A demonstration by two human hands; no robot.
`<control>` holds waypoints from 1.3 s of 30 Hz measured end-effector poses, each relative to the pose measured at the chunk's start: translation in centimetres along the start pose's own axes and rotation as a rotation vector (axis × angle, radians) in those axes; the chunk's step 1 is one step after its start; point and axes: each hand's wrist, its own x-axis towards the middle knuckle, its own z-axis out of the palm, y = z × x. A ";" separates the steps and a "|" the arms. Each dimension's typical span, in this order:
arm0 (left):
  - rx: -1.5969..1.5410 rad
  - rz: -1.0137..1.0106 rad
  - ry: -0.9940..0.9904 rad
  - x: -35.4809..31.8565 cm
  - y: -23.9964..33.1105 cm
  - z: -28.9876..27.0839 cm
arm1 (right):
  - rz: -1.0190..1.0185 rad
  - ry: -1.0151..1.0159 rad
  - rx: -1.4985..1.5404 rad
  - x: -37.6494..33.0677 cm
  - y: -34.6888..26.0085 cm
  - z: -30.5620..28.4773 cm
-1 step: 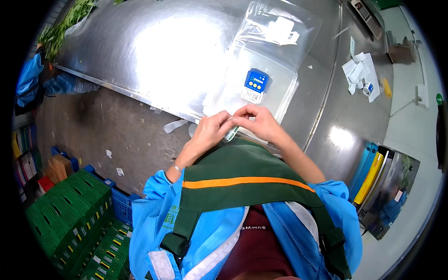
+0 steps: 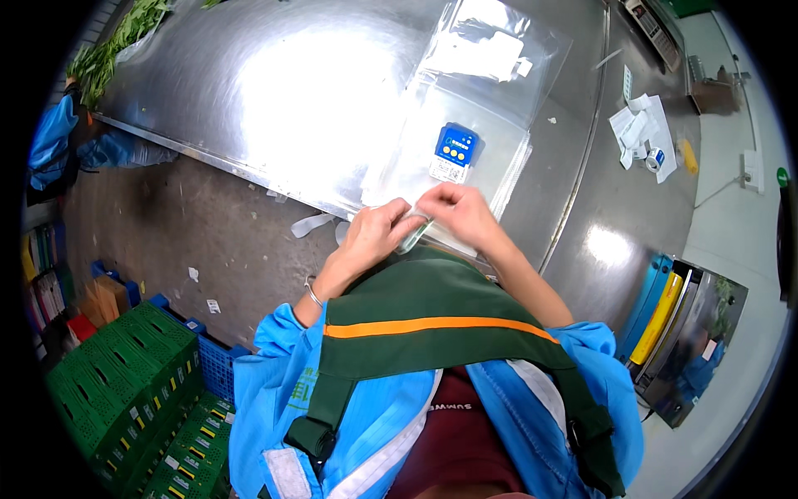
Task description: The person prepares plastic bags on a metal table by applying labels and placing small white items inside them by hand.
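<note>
My left hand (image 2: pixel 371 239) is closed, thumb and forefinger pinching a pale strip with green marks (image 2: pixel 415 236), perhaps labels, that hangs down against my green apron (image 2: pixel 440 287). Close beside it, my right hand (image 2: pixel 467 218) has its thumb and fingers drawn together at the strip's upper end. Whatever is between those fingertips is hidden and slightly blurred. Just beyond both hands lies a stack of clear plastic bags (image 2: pixel 499 112) on the steel table. On the bags rests a small blue device with yellow buttons and a white label (image 2: pixel 455 150).
The steel table (image 2: pixel 208 83) carries leafy greens (image 2: pixel 112 50) at far left, near another person's blue sleeve (image 2: pixel 54 141). Crumpled papers (image 2: pixel 644 129) and a keypad device (image 2: pixel 652 33) lie right. Green crates (image 2: pixel 125 374) stand lower left; a rack with blue and yellow items (image 2: pixel 657 308) lower right.
My right hand has shifted slightly right, its fingertips parting a little from the left hand's. The pale strip between them has tilted. My left hand has hardly moved.
</note>
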 end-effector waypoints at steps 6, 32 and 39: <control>-0.013 -0.102 -0.036 -0.4 0.2 -1.3 | 0.137 0.670 0.284 7.3 11.9 -4.6; -0.061 -0.043 0.066 0.1 0.3 0.2 | -0.084 0.093 0.131 1.2 1.5 -0.6; -0.088 -0.088 0.090 -0.3 -0.2 -1.1 | 0.172 0.696 0.120 8.0 11.0 -5.1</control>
